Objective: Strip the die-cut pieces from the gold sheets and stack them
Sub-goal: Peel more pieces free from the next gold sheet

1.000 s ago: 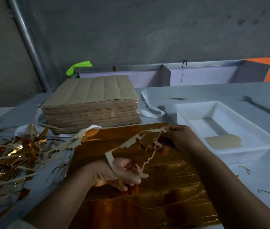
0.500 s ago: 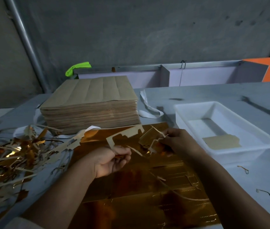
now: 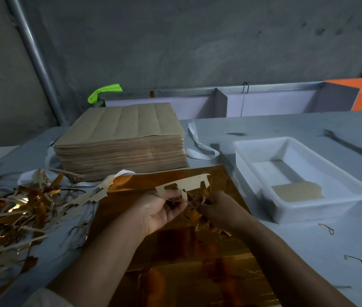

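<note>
Here the left hand (image 3: 162,210) has its fingers (image 3: 175,197) curled round the jagged waste strip (image 3: 186,184), and the right hand (image 3: 220,209) pinches its crumpled gold end just beside them. The gold sheet (image 3: 175,251) lies flat on the bench (image 3: 308,251) under both hands. One stripped piece (image 3: 297,191) sits in the white tray (image 3: 308,214) beyond the right fingers.

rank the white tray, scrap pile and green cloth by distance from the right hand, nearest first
1. white tray, just right of the right hand.
2. scrap pile, left, beyond the left hand.
3. green cloth, far back, behind the brown stack.
</note>
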Available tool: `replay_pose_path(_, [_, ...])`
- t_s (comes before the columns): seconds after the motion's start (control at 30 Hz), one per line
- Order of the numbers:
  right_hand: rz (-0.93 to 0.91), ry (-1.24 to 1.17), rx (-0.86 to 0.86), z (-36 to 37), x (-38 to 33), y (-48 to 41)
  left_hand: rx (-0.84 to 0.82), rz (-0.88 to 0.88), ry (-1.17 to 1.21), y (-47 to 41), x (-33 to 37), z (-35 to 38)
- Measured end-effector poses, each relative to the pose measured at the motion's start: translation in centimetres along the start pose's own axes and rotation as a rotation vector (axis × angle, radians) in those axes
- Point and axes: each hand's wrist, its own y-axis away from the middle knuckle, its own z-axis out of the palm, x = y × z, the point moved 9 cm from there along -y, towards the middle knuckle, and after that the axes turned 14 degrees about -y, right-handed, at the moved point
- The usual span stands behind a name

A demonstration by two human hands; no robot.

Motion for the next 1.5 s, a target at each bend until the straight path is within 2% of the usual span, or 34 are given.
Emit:
replay_pose_path(0.27, [0.064, -0.104, 0.052, 0.4, 0.2, -0.8, -0.100, -0.040, -0.236, 0.4, -1.1, 1.5])
replay_pose_path(0.57, [0.075, -0.286, 0.143, -0.1, 0.7, -1.4, -0.168, -0.060, -0.255, 0.6, -1.1, 1.8])
replay_pose_path(0.7, [0.097, -0.341, 0.138, 0.1, 1.0, -1.6, -0.062, -0.081, -0.319, 0.3, -1.3, 0.7])
replay_pose_path(0.8, [0.090, -0.307, 0.088, 0.5, 1.1, -1.5, -0.019, -0.069, -0.262, 0.2, -0.9, 0.4])
replay_pose_path(0.93, [0.109, -0.287, -0.095, 2.2, 1.9, -1.2, 0.065, -0.009, -0.139, -0.1, 0.2, -0.3])
replay_pose_path(1.07, [0.138, -0.237, -0.248, 3.5, 2.3, -0.7, 0.219, 0.068, -0.175, -1.0, 1.0, -2.5])
replay_pose_path(1.2, [0.145, -0.187, -0.258, 3.2, 2.2, -0.6, 0.449, 0.135, -0.337, -1.3, 1.8, -5.3])
replay_pose_path(1.33, [0.134, -0.298, -0.228, 2.6, 1.8, -0.5, 0.576, 0.212, -0.440, -0.7, 3.0, -6.5])
replay_pose_path(1.5, [0.155, -0.511, -0.196, 3.2, 1.4, -0.5, 0.669, 0.328, -0.849, 0.5, 4.1, -5.1])
